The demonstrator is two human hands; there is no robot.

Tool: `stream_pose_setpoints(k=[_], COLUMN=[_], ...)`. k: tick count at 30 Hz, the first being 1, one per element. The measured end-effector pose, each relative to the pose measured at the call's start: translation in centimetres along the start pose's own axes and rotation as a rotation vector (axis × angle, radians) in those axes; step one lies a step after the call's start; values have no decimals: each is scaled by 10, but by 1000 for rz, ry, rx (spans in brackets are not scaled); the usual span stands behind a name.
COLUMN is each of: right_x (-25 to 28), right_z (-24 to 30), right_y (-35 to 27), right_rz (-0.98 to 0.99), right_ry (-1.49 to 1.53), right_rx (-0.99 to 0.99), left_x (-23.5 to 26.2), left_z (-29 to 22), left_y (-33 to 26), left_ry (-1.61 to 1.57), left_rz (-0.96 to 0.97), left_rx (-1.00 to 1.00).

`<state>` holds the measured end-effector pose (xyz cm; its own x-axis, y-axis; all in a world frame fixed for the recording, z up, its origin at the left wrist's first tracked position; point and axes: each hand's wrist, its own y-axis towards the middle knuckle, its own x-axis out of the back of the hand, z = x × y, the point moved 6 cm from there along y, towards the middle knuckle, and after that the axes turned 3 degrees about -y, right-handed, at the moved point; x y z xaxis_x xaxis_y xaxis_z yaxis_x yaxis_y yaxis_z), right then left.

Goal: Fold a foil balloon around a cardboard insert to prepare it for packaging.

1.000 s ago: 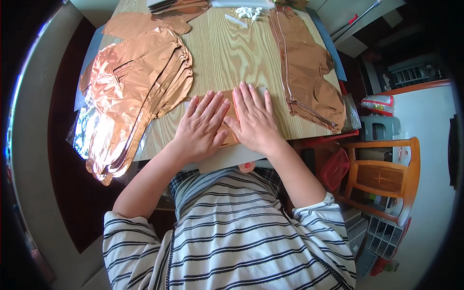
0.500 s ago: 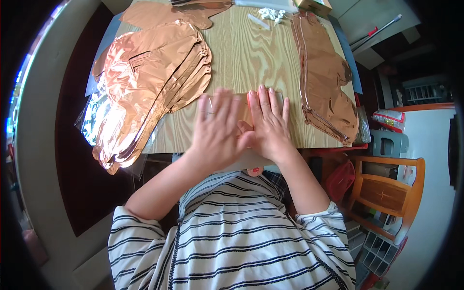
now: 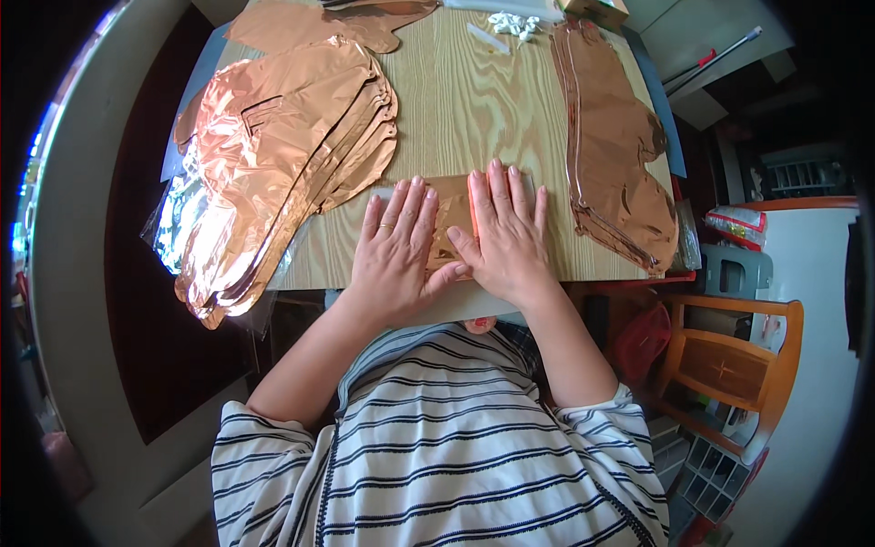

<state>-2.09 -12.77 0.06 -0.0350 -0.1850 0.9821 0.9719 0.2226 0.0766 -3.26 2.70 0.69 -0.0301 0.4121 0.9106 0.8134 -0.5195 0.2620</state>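
Observation:
A copper-coloured folded foil piece [image 3: 453, 219] lies on a thin board [image 3: 437, 308] at the near edge of the table. My left hand [image 3: 396, 242] rests flat over the left part of it, fingers stretched out, a ring on one finger. Flat on the right part is my right hand [image 3: 507, 235], fingers slightly spread, with a narrow orange-red strip along its inner side. The thumbs come close together over the foil. Both palms cover much of the foil and the board. To the left lies a stack of flat copper foil balloons [image 3: 283, 137].
More flat copper foil balloons [image 3: 615, 146] lie along the table's right side, and another foil sheet [image 3: 319, 27] is at the far left. Small white pieces [image 3: 515, 25] sit at the far edge of the wooden table [image 3: 456, 109]. A wooden chair [image 3: 729, 356] stands at the right.
My left hand, blurred before, has shifted slightly left and come down flat, showing more of the foil between the hands. My right hand has stayed in place.

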Motion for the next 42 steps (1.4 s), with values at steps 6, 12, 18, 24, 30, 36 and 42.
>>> stream_pose_setpoints(k=[6,12,18,24,30,36,42], right_x=[-3,-3,49,17,-25,18,78], right_z=[0,-3,-45,-63,-38,-40,-111], right_y=[0,3,-51,-136,-124,-121,-175], right_rz=[28,27,-509,-149,132,234,392], right_ry=[-14,-11,594,820,1838,1702,1302], right_rx=[-24,-65,-147,-555,-772,-662,-634], left_x=[11,-7,-11,3,13,14,-2], left_z=[-10,-11,-5,-9,-13,-14,-6], left_y=[16,23,17,26,40,47,30], left_ry=[81,-16,-1,40,71,74,98], left_rz=[43,32,61,106,90,123,52], left_rx=[23,49,21,-17,-33,-32,-38])
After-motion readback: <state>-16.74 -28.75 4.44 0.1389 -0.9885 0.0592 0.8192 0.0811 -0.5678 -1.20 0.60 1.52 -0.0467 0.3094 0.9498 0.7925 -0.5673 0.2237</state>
